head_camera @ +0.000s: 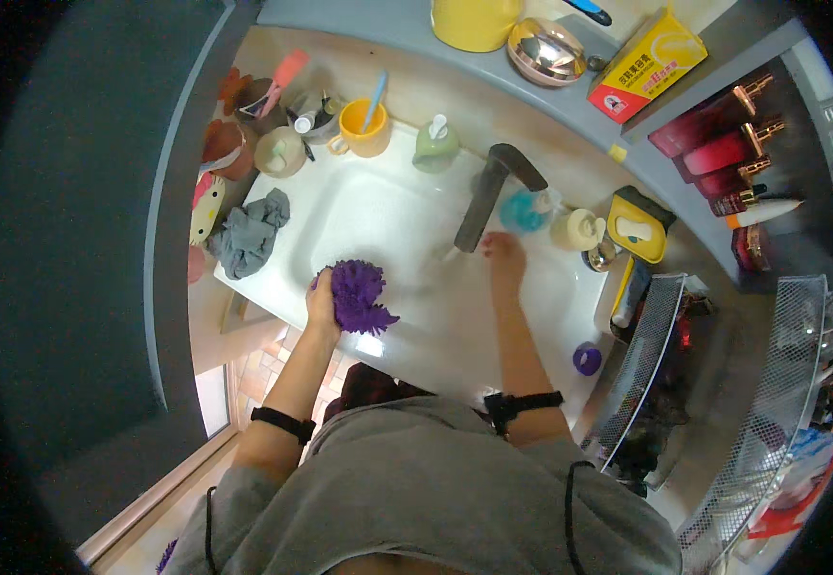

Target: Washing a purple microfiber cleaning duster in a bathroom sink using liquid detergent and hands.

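My left hand (321,300) grips a purple chenille cleaning head (360,296), its shaggy strands hanging over the near left part of a white washbasin (359,208). A dark faucet (484,198) reaches over the basin from the back. Just right of its spout is my right hand (506,255), fingers curled and partly hidden; I cannot tell whether they touch the faucet. Behind that hand stands a container with blue-teal contents (524,210). A grey cloth (251,233) lies crumpled on the basin's left rim.
Along the back rim stand a yellow mug (364,136) and a green pump bottle (436,147). To the right are a cream pump bottle (576,230), a yellow soap dish (637,230), a round purple object (587,359) and a wire-mesh basket (646,352). A grey shelf (402,32) overhangs the back.
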The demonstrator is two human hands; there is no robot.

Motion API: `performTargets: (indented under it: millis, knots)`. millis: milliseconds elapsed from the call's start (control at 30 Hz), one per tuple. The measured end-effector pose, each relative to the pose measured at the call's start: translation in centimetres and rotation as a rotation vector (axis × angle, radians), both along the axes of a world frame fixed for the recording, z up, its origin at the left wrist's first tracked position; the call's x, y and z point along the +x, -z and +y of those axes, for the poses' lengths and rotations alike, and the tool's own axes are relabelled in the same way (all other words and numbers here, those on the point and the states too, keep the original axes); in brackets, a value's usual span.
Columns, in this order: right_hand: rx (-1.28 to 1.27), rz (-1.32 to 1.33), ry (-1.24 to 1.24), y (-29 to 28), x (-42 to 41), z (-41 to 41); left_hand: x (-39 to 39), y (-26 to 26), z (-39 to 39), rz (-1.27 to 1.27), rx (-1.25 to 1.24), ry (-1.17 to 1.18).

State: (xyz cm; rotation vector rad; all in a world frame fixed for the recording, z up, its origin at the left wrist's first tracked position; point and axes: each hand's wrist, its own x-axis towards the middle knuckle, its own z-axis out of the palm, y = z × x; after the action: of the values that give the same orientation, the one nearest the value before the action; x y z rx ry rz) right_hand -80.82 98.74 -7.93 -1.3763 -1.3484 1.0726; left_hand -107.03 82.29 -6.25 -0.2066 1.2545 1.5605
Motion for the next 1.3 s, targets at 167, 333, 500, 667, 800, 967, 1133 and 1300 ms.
performTargets:
  millis: [167,333,500,667,800,967,1133,1300]
  knots:
    - [-0.353,0.374,0.093,-14.6,0.7,4.4,1.0,0.3,1.5,-0.025,0.017,0.051]
    - [-0.375,0.186,0.026,-15.5,0.0,5.6,0.5,2.2,1.6,-0.074,0.028,0.077]
    - [-0.249,0.383,0.027,-8.9,0.5,-0.3,-0.6,2.0,1.1,-0.122,0.07,0.041]
    - [0.275,-0.523,-0.261,7.0,-0.3,-5.3,0.3,0.3,1.0,0.139,-0.161,0.022]
    - [0.504,-0.904,-0.654,10.6,-3.3,-5.4,0.4,-1.0,0.1,0.297,-0.257,0.049]
    - [0.18,-1.166,-0.757,11.3,-5.4,-4.0,0.1,0.6,-0.3,0.362,-0.283,0.129]
    - [-0.069,-1.322,-0.817,11.6,-5.0,-0.4,-0.1,0.2,-0.5,0.329,-0.232,0.241]
    - [0.307,-1.552,-1.31,11.6,-5.2,2.6,-0.2,-0.9,-0.3,0.269,-0.169,0.259]
